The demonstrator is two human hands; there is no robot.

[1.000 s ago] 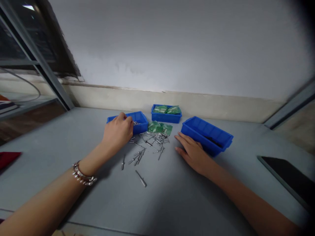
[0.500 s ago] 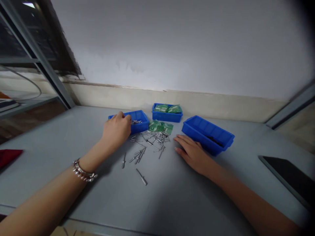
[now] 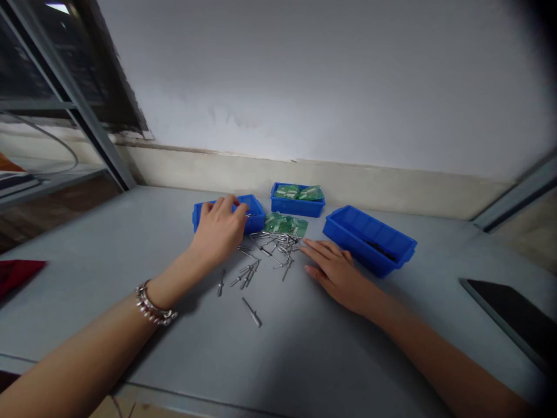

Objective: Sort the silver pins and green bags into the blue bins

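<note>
Here's the left hand, back of it up, reaching over the left blue bin, fingers bent down towards the inside; the fingertips are hidden, so I can't tell whether they grip anything. A few metal pieces show just past the fingers, in that bin. And the right hand, that's open, palm down over the grey table, fingers stretched towards the rivet pile, their tips right at its edge, nothing seen in its grasp. The silvery blind rivets lie in a loose tangle between the 2 hands, in front of a flat green packet. Nearer the camera there's a small cluster of rivets, 1 rivet off to its left, and 1 more out on its own. At the back, the middle blue bin carries green packets, while the right blue bin, angled just beside the right hand, holds something dark, too unclear to name. Beaded bracelets ring the left wrist. Far right, a dark flat device lies on the table; over at the left edge, something red.
</note>
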